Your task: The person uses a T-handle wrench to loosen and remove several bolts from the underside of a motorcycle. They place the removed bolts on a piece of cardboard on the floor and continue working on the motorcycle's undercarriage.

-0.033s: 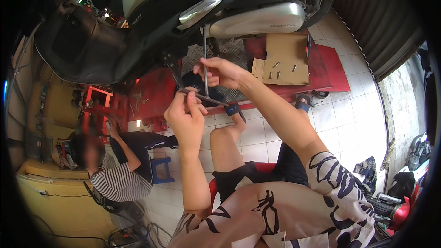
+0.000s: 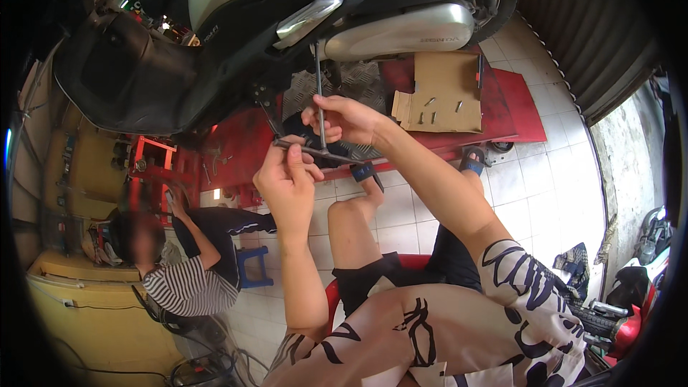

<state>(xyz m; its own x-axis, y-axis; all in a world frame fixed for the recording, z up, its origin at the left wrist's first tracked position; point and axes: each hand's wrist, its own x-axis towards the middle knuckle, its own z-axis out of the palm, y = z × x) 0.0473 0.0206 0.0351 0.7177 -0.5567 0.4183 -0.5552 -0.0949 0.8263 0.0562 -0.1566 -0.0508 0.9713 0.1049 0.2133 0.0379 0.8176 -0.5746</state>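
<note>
A T-handle wrench [image 2: 319, 75] reaches from the underside of a scooter [image 2: 236, 64] toward me, its far tip hidden at the engine beside the silver cover [image 2: 401, 29]. My left hand [image 2: 288, 175] pinches the left end of its crossbar between thumb and fingers. Around the shaft, just beyond the crossbar, my right hand [image 2: 345, 118] is loosely closed. The crossbar's right end sticks out free above my sandal [image 2: 364, 171].
The scooter stands over a red lift platform [image 2: 502, 111] with a metal tread plate. An opened cardboard box [image 2: 448, 86] on it carries several bolts [image 2: 433, 117]. At left, a person in a striped shirt [image 2: 190, 283] sits near a blue stool [image 2: 254, 266]. Another motorbike [image 2: 627, 315] stands right.
My left hand has shifted slightly to the left with the crossbar's end. My right hand stays at the shaft, nearly unmoved.
</note>
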